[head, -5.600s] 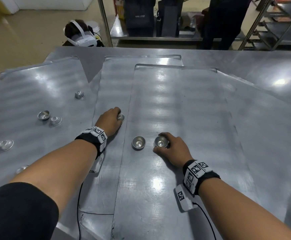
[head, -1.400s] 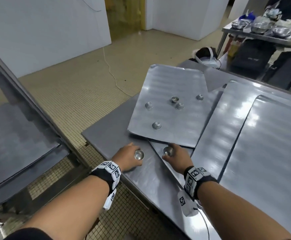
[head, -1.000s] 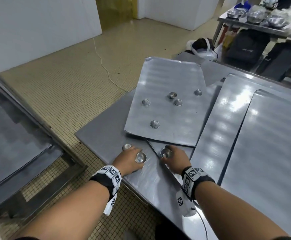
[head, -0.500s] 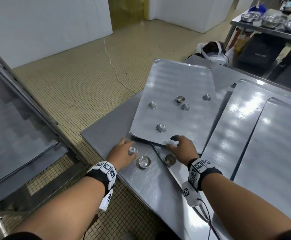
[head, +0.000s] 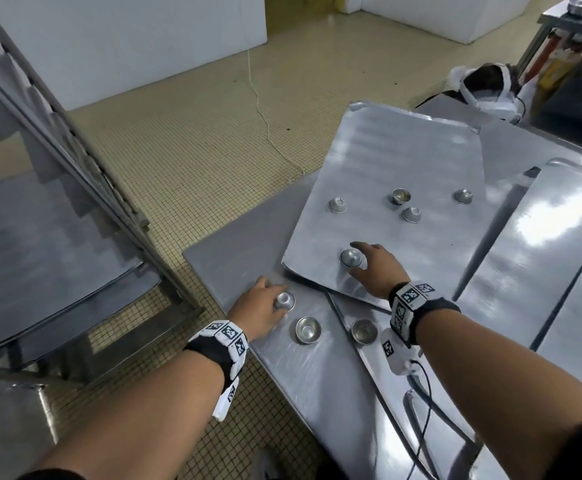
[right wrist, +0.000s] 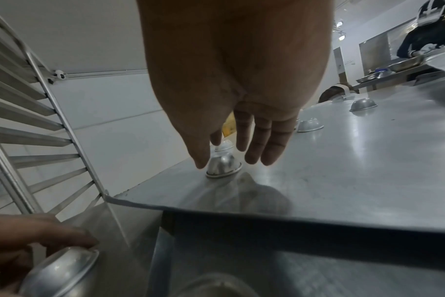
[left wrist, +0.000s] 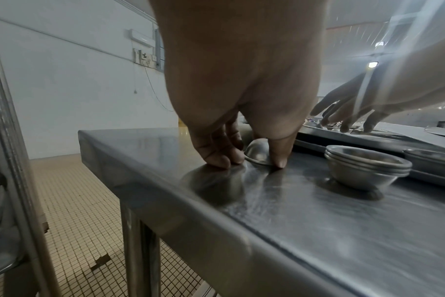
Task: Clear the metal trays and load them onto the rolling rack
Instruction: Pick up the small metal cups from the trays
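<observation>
On the angled tray (head: 397,161), the right hand (head: 374,268) now hovers over an upturned cup (head: 351,258), fingers apart, having left its upright cup (head: 364,331). At the bench (head: 234,258) corner, the left hand (head: 260,311) still pinches an inverted cup (head: 284,301).

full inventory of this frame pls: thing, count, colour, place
table: 1, steel, under everything
trays: at least 3, silver, overlapping on the table
cups on far-left tray: 5, silver, four upside down, one upright
cups off that tray: 3, silver, near table edge; two upright, one upside down
rack: 1, grey, left of table
headset: 1, white, behind table
left hand: grips the upside-down cup
right hand: fingers spread over nearest tray cup
</observation>
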`<state>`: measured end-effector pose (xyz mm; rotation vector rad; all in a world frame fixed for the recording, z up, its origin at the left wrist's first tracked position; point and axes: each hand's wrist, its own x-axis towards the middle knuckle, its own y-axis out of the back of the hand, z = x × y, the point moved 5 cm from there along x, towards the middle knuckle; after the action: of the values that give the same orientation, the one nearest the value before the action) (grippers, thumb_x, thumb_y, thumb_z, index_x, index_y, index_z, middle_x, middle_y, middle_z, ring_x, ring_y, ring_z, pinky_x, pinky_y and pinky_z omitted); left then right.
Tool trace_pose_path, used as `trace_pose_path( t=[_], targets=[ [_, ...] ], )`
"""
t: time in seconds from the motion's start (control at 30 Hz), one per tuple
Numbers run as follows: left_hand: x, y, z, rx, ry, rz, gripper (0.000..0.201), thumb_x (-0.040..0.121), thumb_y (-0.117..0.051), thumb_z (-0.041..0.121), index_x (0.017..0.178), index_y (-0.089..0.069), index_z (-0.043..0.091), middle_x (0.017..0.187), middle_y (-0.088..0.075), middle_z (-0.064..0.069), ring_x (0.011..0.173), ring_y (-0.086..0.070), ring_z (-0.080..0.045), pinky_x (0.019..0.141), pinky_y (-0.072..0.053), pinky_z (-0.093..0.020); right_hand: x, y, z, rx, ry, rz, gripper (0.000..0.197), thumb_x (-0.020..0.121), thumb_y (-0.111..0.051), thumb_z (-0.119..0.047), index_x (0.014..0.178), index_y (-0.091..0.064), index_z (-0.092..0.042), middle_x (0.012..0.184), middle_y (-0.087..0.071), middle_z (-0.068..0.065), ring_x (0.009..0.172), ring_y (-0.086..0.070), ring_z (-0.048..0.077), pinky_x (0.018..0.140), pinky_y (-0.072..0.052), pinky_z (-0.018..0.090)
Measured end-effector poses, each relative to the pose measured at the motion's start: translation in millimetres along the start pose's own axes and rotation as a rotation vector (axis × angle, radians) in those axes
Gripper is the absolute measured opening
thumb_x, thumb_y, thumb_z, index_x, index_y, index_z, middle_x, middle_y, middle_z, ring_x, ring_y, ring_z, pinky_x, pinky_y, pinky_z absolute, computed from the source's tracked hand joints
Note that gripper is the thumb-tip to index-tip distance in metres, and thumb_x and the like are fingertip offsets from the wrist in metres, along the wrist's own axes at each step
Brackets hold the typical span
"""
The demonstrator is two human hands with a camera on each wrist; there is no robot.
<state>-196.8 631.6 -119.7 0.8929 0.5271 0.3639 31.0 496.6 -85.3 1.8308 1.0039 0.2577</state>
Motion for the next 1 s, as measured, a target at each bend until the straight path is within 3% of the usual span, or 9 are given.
trace_pose_path(
  t=[0.17, 0.33, 0.4, 0.47, 0.53, 0.7, 0.8, 0.9, 1.0],
  targets=[
    [3, 2, -1, -0.011, -0.021, 0.028, 0.043, 0.090, -0.071, 0.032, 0.128, -0.057, 0.022, 0.129, -0.050, 0.004, 0.108, -0.060, -0.021, 0.096, -0.049, -0.035, 15, -8, -1, -0.048, -0.028, -0.055, 0.056, 0.093, -0.056, -0.022, 0.148, -0.045, -0.027, 0.149, -0.042, 0.009, 0.125, -0.054, 0.032, 0.102, -0.044, 0.036],
    [7, 7, 2, 0.001, -0.061, 0.069, 0.035, 0.088, -0.073, 0.034, 0.115, -0.056, 0.020, 0.118, -0.058, 0.004, 0.103, -0.059, -0.018, 0.086, -0.047, -0.029, 18, -8, -2, -0.079, -0.022, 0.013, 0.038, 0.092, -0.053, -0.019, 0.130, -0.056, -0.015, 0.128, -0.060, 0.014, 0.112, -0.058, 0.034, 0.087, -0.044, 0.034],
    [8, 7, 3, -0.008, -0.062, 0.074, 0.041, 0.088, -0.072, 0.035, 0.122, -0.055, 0.020, 0.122, -0.057, 0.003, 0.107, -0.059, -0.019, 0.088, -0.045, -0.028, 18, -8, 0, -0.068, -0.034, 0.036, 0.036, 0.092, -0.054, -0.020, 0.127, -0.056, -0.014, 0.123, -0.063, 0.014, 0.108, -0.059, 0.034, 0.084, -0.043, 0.034],
    [9, 6, 3, -0.026, -0.055, 0.068, 0.055, 0.089, -0.070, 0.035, 0.137, -0.050, 0.019, 0.133, -0.052, 0.002, 0.115, -0.056, -0.019, 0.096, -0.046, -0.030, 17, -9, 2, -0.045, -0.057, 0.032, 0.042, 0.092, -0.056, -0.022, 0.134, -0.053, -0.015, 0.129, -0.057, 0.013, 0.110, -0.059, 0.034, 0.091, -0.045, 0.036],
    [9, 7, 3, -0.055, -0.048, 0.067, 0.058, 0.090, -0.069, 0.034, 0.142, -0.049, 0.019, 0.135, -0.047, 0.004, 0.115, -0.056, -0.018, 0.099, -0.047, -0.032, 13, -10, 5, -0.033, -0.072, 0.023, 0.049, 0.091, -0.059, -0.025, 0.138, -0.051, -0.016, 0.134, -0.049, 0.011, 0.109, -0.060, 0.036, 0.096, -0.046, 0.038],
    [8, 12, 5, -0.075, -0.067, 0.134, 0.051, 0.088, -0.071, 0.031, 0.135, -0.054, 0.020, 0.128, -0.054, 0.005, 0.109, -0.057, -0.014, 0.095, -0.048, -0.029, 2, -6, 11, 0.066, -0.071, 0.114, 0.044, 0.087, -0.065, -0.028, 0.130, -0.057, -0.020, 0.133, -0.049, 0.008, 0.104, -0.062, 0.037, 0.093, -0.047, 0.037],
    [6, 16, 7, -0.094, -0.081, 0.197, 0.040, 0.086, -0.075, 0.027, 0.122, -0.058, 0.021, 0.116, -0.061, 0.005, 0.099, -0.059, -0.013, 0.085, -0.047, -0.024, -5, 1, 9, 0.099, -0.061, 0.188, 0.037, 0.086, -0.064, -0.030, 0.121, -0.059, -0.017, 0.125, -0.055, 0.008, 0.099, -0.063, 0.036, 0.088, -0.048, 0.038],
    [4, 13, 5, -0.115, -0.071, 0.191, 0.034, 0.083, -0.078, 0.025, 0.110, -0.057, 0.023, 0.108, -0.064, 0.006, 0.095, -0.063, -0.015, 0.081, -0.053, -0.028, -10, 0, 12, 0.106, -0.068, 0.192, 0.037, 0.082, -0.068, -0.032, 0.115, -0.059, -0.018, 0.118, -0.057, 0.005, 0.097, -0.063, 0.032, 0.087, -0.050, 0.039],
    [3, 10, 4, -0.118, -0.072, 0.177, 0.045, 0.082, -0.079, 0.026, 0.120, -0.055, 0.023, 0.118, -0.063, 0.005, 0.102, -0.062, -0.016, 0.087, -0.052, -0.029, -11, -3, 19, 0.111, -0.054, 0.167, 0.042, 0.080, -0.070, -0.036, 0.117, -0.058, -0.022, 0.119, -0.055, 0.001, 0.098, -0.063, 0.028, 0.087, -0.051, 0.038]
  ],
)
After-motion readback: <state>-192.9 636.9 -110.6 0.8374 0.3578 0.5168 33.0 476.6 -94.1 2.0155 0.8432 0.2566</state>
